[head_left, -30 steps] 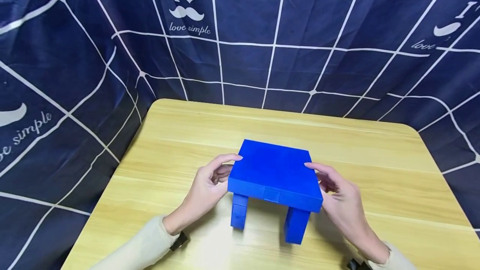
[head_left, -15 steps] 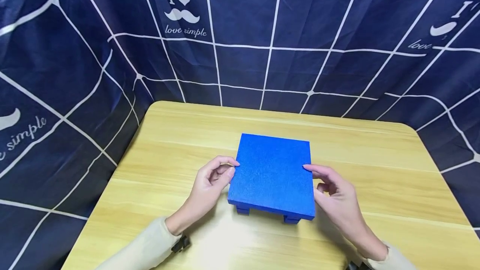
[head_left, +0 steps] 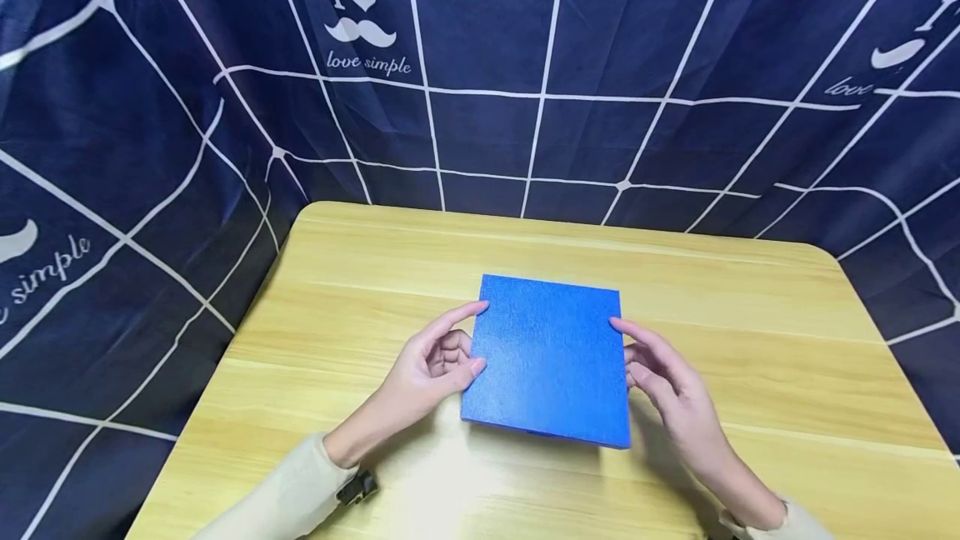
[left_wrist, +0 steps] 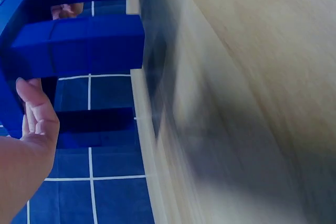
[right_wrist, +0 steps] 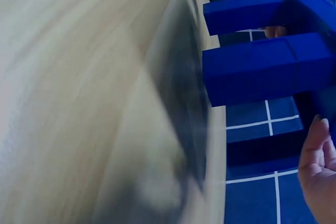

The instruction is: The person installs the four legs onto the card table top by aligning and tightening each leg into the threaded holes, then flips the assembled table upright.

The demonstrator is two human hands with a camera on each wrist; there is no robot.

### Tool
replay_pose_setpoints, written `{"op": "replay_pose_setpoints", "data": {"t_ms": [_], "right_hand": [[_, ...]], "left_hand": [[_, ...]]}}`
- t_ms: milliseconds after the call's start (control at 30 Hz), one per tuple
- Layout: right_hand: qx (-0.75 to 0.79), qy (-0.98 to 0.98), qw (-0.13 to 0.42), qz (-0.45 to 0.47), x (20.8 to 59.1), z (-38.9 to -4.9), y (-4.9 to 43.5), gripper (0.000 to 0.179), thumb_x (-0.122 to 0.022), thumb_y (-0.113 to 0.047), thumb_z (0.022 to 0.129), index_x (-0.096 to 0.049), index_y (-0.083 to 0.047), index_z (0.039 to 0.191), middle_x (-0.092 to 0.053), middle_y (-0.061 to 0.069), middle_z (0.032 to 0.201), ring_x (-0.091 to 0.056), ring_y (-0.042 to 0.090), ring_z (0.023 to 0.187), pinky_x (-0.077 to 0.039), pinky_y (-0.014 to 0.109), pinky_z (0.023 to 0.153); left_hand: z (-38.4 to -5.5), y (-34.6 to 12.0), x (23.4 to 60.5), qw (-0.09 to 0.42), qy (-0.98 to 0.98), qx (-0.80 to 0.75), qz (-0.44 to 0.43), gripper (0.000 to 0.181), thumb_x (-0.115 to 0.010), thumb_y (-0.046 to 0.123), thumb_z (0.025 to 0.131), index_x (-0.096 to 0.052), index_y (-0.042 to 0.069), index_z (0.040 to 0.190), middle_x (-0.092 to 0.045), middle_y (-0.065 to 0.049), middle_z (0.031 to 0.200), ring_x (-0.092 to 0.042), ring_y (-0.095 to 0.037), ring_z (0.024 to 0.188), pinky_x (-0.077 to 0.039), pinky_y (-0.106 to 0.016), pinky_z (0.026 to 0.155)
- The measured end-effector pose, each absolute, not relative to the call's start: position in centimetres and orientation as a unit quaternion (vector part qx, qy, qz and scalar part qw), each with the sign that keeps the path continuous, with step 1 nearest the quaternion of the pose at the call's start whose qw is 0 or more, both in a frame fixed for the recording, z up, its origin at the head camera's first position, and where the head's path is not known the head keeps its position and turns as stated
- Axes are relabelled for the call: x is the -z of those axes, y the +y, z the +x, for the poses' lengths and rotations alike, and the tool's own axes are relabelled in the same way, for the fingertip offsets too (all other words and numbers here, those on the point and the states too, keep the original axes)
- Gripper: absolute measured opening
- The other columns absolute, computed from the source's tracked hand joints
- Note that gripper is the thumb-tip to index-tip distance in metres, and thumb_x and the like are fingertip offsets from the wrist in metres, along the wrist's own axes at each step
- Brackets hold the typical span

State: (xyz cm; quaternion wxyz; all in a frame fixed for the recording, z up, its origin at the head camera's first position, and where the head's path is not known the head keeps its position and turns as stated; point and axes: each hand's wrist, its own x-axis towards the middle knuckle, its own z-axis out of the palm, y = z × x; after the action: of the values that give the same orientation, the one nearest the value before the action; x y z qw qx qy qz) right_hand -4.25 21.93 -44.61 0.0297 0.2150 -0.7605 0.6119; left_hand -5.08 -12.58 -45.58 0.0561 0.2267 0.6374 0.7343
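A small blue stool (head_left: 551,361) with a square top is held between both hands, its top facing the head camera. My left hand (head_left: 411,380) grips the left side, its thumb and index finger at the edge of the top. On the opposite side my right hand (head_left: 686,407) holds the edge, its index fingertip on the rim. The head view hides the legs. Both wrist views show several thick legs, such as the near leg (left_wrist: 79,45) and another leg (right_wrist: 262,72), with their ends exposed. Whether any leg touches the table cannot be told.
The light wooden table (head_left: 360,273) has rounded far corners and lies under the stool. A dark blue cloth (head_left: 487,132) with white lines hangs behind the table and along its sides. Black straps (head_left: 358,487) sit at the wrists.
The stool has tilted so its top faces the head camera more squarely, and its front legs have gone out of sight. My left thumb now lies at the top's edge.
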Motion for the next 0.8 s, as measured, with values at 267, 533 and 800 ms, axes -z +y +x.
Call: {"op": "replay_pose_setpoints", "data": {"t_ms": [267, 533, 800], "right_hand": [[-0.616, -0.746, -0.012, 0.252, 44.8, -3.98, 22.1, 0.081, -0.063, 0.021, 0.095, -0.038, -0.003, 0.168, -0.05, 0.01, 0.104, -0.05, 0.02, 0.079, -0.046, 0.027, 0.07], [-0.631, -0.741, -0.043, 0.228, 45.19, -3.99, 22.48, 0.079, -0.064, 0.017, 0.098, -0.038, -0.006, 0.169, -0.051, 0.011, 0.105, -0.053, 0.019, 0.08, -0.048, 0.028, 0.066], [-0.637, -0.743, -0.051, 0.201, 45.48, -3.86, 22.43, 0.074, -0.062, 0.013, 0.102, -0.04, -0.01, 0.169, -0.053, 0.016, 0.113, -0.057, 0.017, 0.093, -0.049, 0.023, 0.077]], "left_hand": [[-5.29, -13.01, 45.72, 0.123, 0.633, -0.73, 0.227, 0.098, -0.079, -0.007, 0.093, -0.032, 0.021, 0.174, -0.061, -0.01, 0.091, -0.062, -0.014, 0.078, -0.055, -0.02, 0.07], [-5.48, -12.9, 46.02, 0.14, 0.647, -0.715, 0.225, 0.1, -0.082, -0.002, 0.094, -0.029, 0.023, 0.175, -0.062, -0.007, 0.091, -0.062, -0.016, 0.078, -0.053, -0.02, 0.069], [-5.49, -12.77, 46.2, 0.138, 0.652, -0.712, 0.222, 0.099, -0.081, -0.002, 0.095, -0.028, 0.022, 0.175, -0.063, -0.007, 0.088, -0.064, -0.015, 0.077, -0.054, -0.021, 0.07]]}}
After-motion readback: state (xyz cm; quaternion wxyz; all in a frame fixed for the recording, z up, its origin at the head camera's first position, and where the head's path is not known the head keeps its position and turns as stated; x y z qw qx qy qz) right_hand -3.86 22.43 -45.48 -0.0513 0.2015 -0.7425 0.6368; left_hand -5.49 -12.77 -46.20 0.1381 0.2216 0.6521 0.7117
